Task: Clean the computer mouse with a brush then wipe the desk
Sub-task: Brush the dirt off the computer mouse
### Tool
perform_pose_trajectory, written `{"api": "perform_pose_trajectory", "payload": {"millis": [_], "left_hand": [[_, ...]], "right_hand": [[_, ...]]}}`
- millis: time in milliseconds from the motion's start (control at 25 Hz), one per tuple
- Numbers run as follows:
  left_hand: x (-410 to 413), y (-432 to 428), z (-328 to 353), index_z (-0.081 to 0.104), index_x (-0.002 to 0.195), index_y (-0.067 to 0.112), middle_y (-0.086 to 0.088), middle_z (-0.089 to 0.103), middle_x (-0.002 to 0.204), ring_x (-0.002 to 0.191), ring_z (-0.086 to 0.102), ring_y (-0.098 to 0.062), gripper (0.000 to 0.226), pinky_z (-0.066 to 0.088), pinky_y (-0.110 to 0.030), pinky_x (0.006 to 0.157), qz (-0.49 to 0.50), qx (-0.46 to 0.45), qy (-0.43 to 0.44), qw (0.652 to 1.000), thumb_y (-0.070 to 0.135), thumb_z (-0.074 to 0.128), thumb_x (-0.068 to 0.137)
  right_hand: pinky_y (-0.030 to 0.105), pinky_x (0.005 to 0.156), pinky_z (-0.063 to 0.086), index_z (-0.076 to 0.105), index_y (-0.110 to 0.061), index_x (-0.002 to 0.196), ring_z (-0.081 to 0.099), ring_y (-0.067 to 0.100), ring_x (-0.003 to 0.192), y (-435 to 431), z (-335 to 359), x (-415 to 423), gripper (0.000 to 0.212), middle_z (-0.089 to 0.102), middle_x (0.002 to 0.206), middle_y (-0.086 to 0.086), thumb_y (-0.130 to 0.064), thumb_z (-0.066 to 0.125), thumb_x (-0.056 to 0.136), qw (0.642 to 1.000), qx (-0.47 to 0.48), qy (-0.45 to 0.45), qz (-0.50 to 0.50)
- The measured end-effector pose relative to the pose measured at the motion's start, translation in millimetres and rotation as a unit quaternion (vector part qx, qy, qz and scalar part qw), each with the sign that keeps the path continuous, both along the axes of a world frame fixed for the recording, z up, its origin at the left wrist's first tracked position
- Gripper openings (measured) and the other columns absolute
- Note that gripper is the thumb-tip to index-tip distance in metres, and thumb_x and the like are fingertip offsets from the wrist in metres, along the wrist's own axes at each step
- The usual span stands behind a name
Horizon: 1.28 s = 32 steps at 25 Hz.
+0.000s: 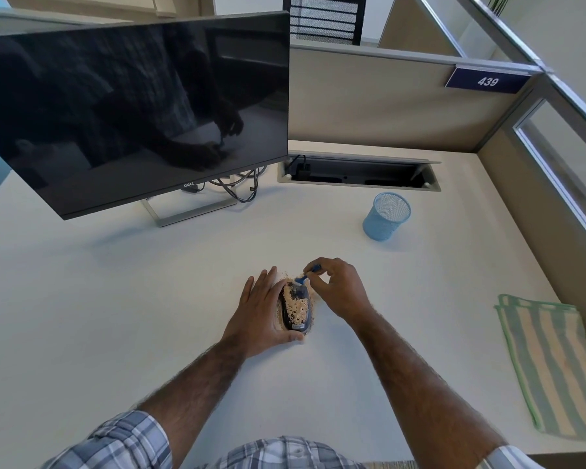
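Head view. A black computer mouse coated in tan crumbs [296,308] lies on the white desk [115,316], central and near the front edge, ringed by spilled crumbs. A grey label at its rear end is too small to read. The left hand [263,309] braces it: fingers extended along its left side, thumb curled round its rear. The right hand [335,289] pinches a small blue brush [307,274] between curled fingertips, bristles touching the mouse's front end. The black flat monitor [132,113] reads "DELL" on its lower bezel; a blue partition plate [487,81] reads "439". A light-blue mesh cup [386,216] stands well apart to the rear right. A green-and-cream striped cloth [552,363] lies along the right edge. Bare desk surface surrounds both hands.
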<state>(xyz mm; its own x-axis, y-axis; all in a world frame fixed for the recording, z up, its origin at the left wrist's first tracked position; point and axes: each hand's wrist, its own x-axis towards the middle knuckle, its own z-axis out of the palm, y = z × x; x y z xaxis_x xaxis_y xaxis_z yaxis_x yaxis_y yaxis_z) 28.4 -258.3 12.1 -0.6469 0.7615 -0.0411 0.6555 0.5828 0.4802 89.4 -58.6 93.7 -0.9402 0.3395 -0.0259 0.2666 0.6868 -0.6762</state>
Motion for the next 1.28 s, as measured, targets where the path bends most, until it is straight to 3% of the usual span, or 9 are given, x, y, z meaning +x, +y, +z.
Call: {"api": "perform_pose_trajectory", "payload": {"millis": [120,280,400,520,680,1280], "left_hand": [[0.1,0.1,-0.5,0.019,0.16,0.02,-0.003,-0.003,0.173,0.158,-0.01,-0.018,0.125,-0.007,-0.044,0.128,0.0,0.0,-0.005,1.0,0.091,0.062,0.066],[-0.4,-0.4,-1.9,0.019,0.16,0.022,-0.002,-0.003,0.173,0.158,-0.011,-0.017,0.123,-0.008,-0.043,0.128,0.001,0.008,-0.007,1.0,0.091,0.061,0.066],[-0.2,-0.7,-2.9,0.019,0.16,0.023,-0.002,-0.002,0.173,0.158,-0.01,-0.017,0.124,-0.007,-0.043,0.128,0.0,0.006,-0.005,1.0,0.091,0.06,0.066],[-0.8,-0.5,-4.2,0.018,0.16,0.022,-0.002,-0.003,0.173,0.158,-0.011,-0.017,0.125,-0.007,-0.043,0.128,0.001,0.009,-0.004,1.0,0.092,0.059,0.066],[-1.0,-0.4,-5.9,0.017,0.16,0.023,-0.001,-0.004,0.173,0.158,-0.011,-0.016,0.125,-0.007,-0.043,0.128,0.001,0.008,-0.003,1.0,0.095,0.056,0.065],[-2.0,-0.6,-8.6,0.016,0.16,0.021,-0.001,-0.007,0.173,0.158,-0.013,-0.016,0.128,-0.006,-0.044,0.128,0.003,0.009,0.004,1.0,0.099,0.049,0.064]], "right_hand": [[0.03,0.073,0.05,0.072,-0.026,0.094,0.06,0.007,0.087,-1.9,-0.3,-0.9,0.012,0.072,0.088,-0.01,-0.02,0.062,0.09,1.0,0.014,-0.01,-0.01],[0.024,0.067,0.042,0.071,-0.026,0.094,0.054,0.002,0.085,-4.5,3.7,-4.5,0.012,0.072,0.088,-0.012,-0.021,0.061,0.09,1.0,0.022,0.005,0.015],[0.029,0.068,0.046,0.072,-0.024,0.095,0.055,0.007,0.084,-5.8,6.0,-6.7,0.012,0.072,0.087,-0.009,-0.02,0.062,0.09,0.998,0.061,0.008,0.023],[0.024,0.069,0.044,0.073,-0.025,0.098,0.053,0.005,0.086,-7.6,8.8,-7.9,0.013,0.071,0.09,-0.01,-0.023,0.062,0.091,0.998,0.046,0.009,0.04],[0.033,0.07,0.05,0.072,-0.02,0.096,0.057,0.013,0.084,-13.0,12.0,-10.9,0.011,0.068,0.085,-0.007,-0.022,0.064,0.089,0.996,0.08,0.006,0.049],[0.034,0.069,0.049,0.072,-0.018,0.095,0.055,0.015,0.085,-23.7,24.1,-13.1,0.013,0.068,0.084,-0.002,-0.019,0.061,0.088,0.99,0.085,0.006,0.111]]}}
